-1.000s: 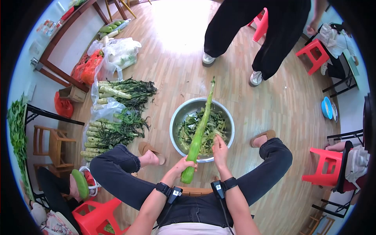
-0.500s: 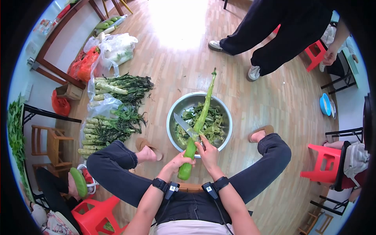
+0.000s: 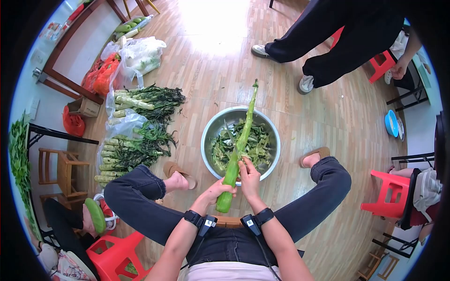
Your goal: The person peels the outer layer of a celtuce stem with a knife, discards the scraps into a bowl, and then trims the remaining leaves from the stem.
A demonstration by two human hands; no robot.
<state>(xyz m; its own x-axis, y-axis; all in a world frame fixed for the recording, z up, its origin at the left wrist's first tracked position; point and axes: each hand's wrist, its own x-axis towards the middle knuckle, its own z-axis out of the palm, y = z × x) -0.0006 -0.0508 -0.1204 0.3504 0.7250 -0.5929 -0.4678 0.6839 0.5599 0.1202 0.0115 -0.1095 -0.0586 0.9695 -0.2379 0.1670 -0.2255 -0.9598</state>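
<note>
A long celtuce stem [image 3: 231, 174] points away from me over a steel basin [image 3: 205, 158]. Its thick near end is smooth, pale green and peeled; the thin far part looks rougher. My left hand [image 3: 218, 190] is wrapped round the thick end. My right hand [image 3: 250, 177] grips a knife [image 3: 230, 133], its handle mostly hidden by the fingers. The blade lies against the left side of the stem, its tip pointing away. Inside the basin are green leaves and peelings [image 3: 255, 143].
Bunches of leafy celtuce [image 3: 136, 152] lie on the floor to the left, near plastic bags [image 3: 143, 56]. A person in black trousers [image 3: 347, 42] stands ahead on the right. Red stools [image 3: 386, 194] and another person's green slipper [image 3: 94, 216] are at the sides.
The knife blade has swung from slanting left to nearly in line with the stem. My right hand has shifted slightly away from me. The left hand keeps its hold.
</note>
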